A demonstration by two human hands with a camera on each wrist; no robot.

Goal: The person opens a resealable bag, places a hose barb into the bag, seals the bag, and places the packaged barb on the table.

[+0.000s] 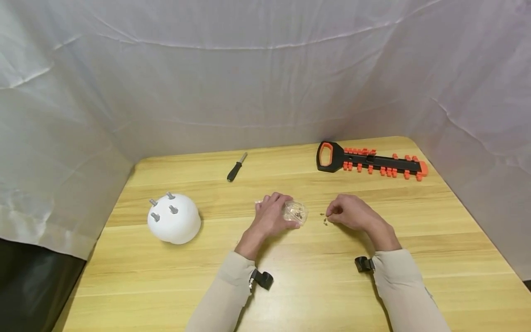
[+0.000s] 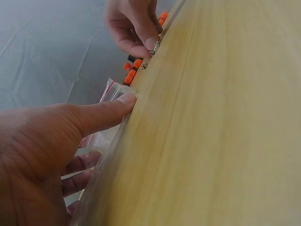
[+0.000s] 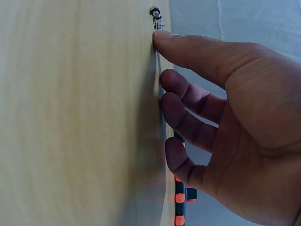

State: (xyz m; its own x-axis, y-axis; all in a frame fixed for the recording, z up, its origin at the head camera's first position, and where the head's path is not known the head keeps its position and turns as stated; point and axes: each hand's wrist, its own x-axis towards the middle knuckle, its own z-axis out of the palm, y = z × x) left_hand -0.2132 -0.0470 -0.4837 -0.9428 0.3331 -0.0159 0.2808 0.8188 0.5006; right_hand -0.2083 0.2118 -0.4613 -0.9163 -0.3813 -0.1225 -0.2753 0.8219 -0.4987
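Observation:
My left hand holds a clear plastic bag on the table, thumb at its near side and fingers at the far side. Small metal pieces show inside the bag. A red strip runs along the bag's edge in the left wrist view. To the right, my right hand is low over the wood, its thumb and fingertips bent down beside several small metal fasteners. In the right wrist view the thumb tip meets some fasteners. I cannot tell whether one is pinched.
A white rounded body with several metal pegs on top stands at the left. Behind the hands lies a black-handled tool with a metal shaft. A black and orange rack with a loop handle lies at the back right. Grey cloth surrounds the table.

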